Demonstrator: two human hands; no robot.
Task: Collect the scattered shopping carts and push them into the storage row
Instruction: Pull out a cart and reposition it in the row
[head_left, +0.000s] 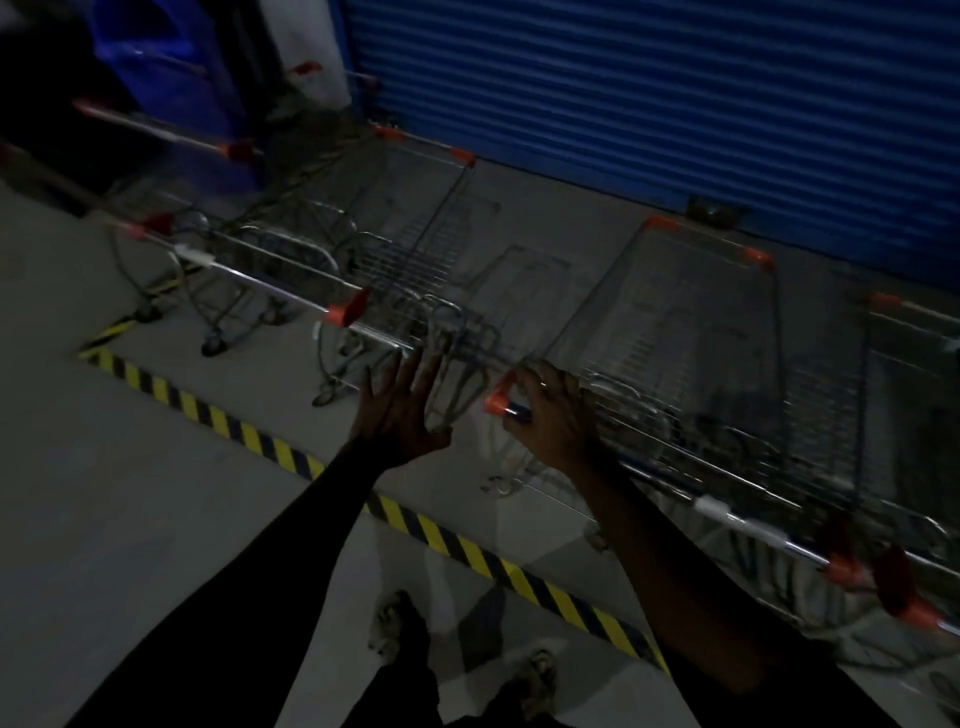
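Several wire shopping carts with orange handle caps stand in dim light in front of a blue roller shutter. The nearest cart (675, 332) has its long metal handle bar (737, 512) running from centre to lower right. My right hand (550, 410) grips the left end of that bar beside its orange cap (496, 402). My left hand (402, 405) hovers with fingers spread, holding nothing, just left of the cap. A nested group of carts (322, 270) stands to the left.
Yellow-and-black hazard tape (426, 530) runs diagonally across the grey floor in front of the carts. The blue shutter (649, 104) closes off the back. A blue bin-like object (176, 78) stands at the upper left. My feet (395, 629) stand on the near side of the tape.
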